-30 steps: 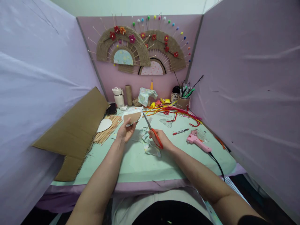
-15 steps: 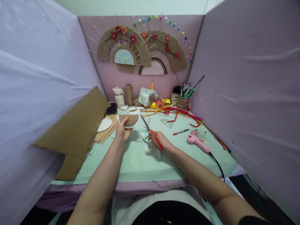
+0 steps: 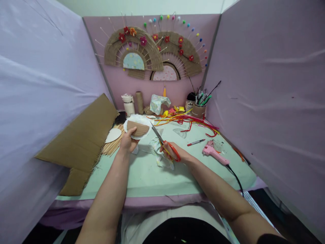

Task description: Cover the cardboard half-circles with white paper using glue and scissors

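My left hand (image 3: 129,140) grips a half-round piece of cardboard (image 3: 138,128), thumb on top. Behind the cardboard spreads a round white piece of fabric (image 3: 135,118), wider than the cardboard on every side. In my right hand (image 3: 171,149) is a pair of scissors with red-orange handles (image 3: 175,152). Its blades point up and left, with the tips close to the fabric's right edge; I cannot tell whether they touch it. Crumpled patterned fabric scraps (image 3: 159,157) lie on the table under the scissors.
A large brown cardboard sheet (image 3: 76,135) leans at the left, near thin wooden sticks (image 3: 110,146) and a white oval piece (image 3: 113,135). To the right lie a pen (image 3: 196,142) and a pink glue gun (image 3: 215,153) with its cord. Colourful pipe cleaners (image 3: 177,118) lie at the back.
My left hand has turned and tilted the cardboard and fabric, so more white fabric shows above it. The scissors have shifted slightly, staying in my right hand.
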Available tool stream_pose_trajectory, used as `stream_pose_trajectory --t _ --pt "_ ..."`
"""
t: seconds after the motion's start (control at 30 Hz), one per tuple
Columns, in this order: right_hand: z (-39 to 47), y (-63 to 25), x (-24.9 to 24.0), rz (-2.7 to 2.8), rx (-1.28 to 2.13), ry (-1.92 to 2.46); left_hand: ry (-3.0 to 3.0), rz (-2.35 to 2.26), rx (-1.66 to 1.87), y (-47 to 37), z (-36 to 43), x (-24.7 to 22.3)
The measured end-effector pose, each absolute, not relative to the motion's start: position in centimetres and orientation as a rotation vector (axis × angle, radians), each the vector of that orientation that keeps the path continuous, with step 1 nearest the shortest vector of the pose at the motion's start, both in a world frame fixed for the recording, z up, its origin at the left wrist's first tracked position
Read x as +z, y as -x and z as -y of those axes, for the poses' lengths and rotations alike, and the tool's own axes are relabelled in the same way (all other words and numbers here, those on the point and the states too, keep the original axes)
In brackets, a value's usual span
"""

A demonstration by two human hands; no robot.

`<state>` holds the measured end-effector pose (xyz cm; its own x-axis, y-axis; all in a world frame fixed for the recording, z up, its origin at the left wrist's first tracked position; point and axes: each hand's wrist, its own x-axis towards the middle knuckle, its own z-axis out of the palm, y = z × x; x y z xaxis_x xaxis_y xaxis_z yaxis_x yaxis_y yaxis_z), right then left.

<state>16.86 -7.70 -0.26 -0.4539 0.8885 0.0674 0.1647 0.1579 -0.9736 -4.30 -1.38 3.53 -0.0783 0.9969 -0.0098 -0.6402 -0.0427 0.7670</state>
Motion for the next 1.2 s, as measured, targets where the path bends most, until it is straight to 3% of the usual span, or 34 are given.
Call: stream_pose_trajectory --t 1.2 --pt "7.7 -19.1 0.8 2.007 1.291 0.997 -0.804 -0.774 1.35 5.3 1.7 3.6"
